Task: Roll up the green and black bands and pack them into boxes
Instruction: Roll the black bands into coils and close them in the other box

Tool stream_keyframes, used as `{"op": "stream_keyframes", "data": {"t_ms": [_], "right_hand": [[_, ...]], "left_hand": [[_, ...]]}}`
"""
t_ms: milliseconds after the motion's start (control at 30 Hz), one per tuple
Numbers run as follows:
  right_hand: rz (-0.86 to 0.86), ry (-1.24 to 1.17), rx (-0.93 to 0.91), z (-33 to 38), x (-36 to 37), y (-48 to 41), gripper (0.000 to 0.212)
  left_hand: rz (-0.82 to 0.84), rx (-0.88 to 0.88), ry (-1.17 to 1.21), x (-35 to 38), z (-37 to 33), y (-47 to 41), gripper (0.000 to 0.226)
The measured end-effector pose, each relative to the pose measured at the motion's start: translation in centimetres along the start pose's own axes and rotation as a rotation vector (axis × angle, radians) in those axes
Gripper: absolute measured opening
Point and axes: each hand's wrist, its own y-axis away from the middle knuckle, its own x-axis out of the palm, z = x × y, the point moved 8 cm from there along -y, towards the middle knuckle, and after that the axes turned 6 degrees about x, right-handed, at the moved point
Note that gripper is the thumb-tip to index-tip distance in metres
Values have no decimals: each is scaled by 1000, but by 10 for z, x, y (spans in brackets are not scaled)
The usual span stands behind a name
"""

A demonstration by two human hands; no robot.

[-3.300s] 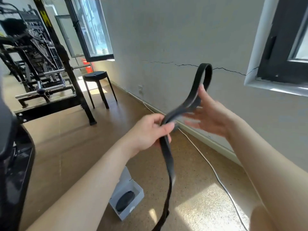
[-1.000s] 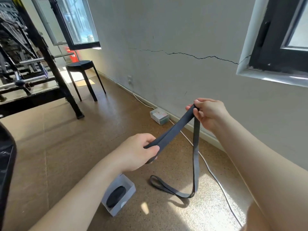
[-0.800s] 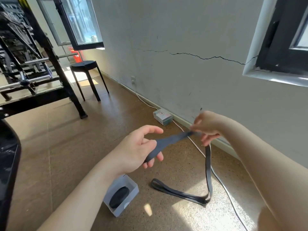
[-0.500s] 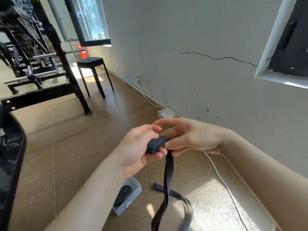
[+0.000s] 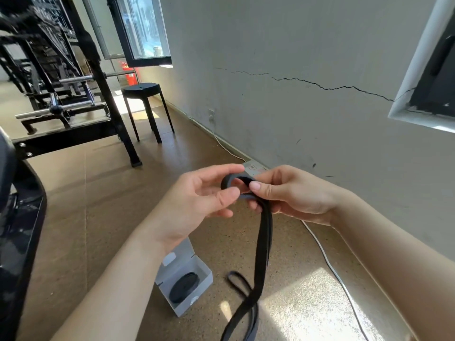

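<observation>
Both hands are raised above the floor, facing each other around the black band. The left hand pinches a small started coil at the band's upper end between thumb and forefinger, the other fingers loosely curled beneath. The right hand grips the same coil from the opposite side, thumb on top and fingers curled under. The band's doubled length hangs from the coil to the floor, where a slack loop lies just beside an open grey box. That box holds a rolled black band. A second small box sits at the floor's wall edge, partly hidden by the hands. A white cable runs along that edge.
</observation>
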Motion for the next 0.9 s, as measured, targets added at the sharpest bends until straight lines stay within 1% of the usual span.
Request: {"op": "stream_keyframes", "data": {"t_ms": [100, 167, 300, 367, 467, 567, 633, 767, 833, 900], "right_hand": [[138, -59, -2, 1, 9, 2, 34], [210, -98, 8, 0, 15, 1, 33], [257, -122, 30, 0, 22, 2, 36], [200, -92, 45, 1, 21, 4, 34], [-13, 54, 9, 6, 11, 3, 27], [-210, 76, -76, 13, 4, 2, 18], [-305, 101, -104, 15, 3, 2, 11], [-404, 108, -132, 17, 0, 2, 17], [-423, 112, -127, 19, -1, 3, 14], [-416, 121, -113, 20, 0, 4, 8]], "left_hand": [[-26, 57, 40, -6, -8, 1, 40], [-39, 80, 24, -8, -12, 1, 39], [-121, 150, -14, -10, -19, 0, 32], [-196, 177, -28, -12, -20, 1, 25], [-301, 226, -91, -17, -22, 2, 21], [-374, 239, -109, -19, -23, 3, 20], [-400, 238, -121, -19, -22, 2, 20], [-384, 256, -149, -18, -24, 2, 18], [-408, 273, -188, -20, -26, 3, 18], [-435, 294, -257, -20, -30, 4, 12]]}}
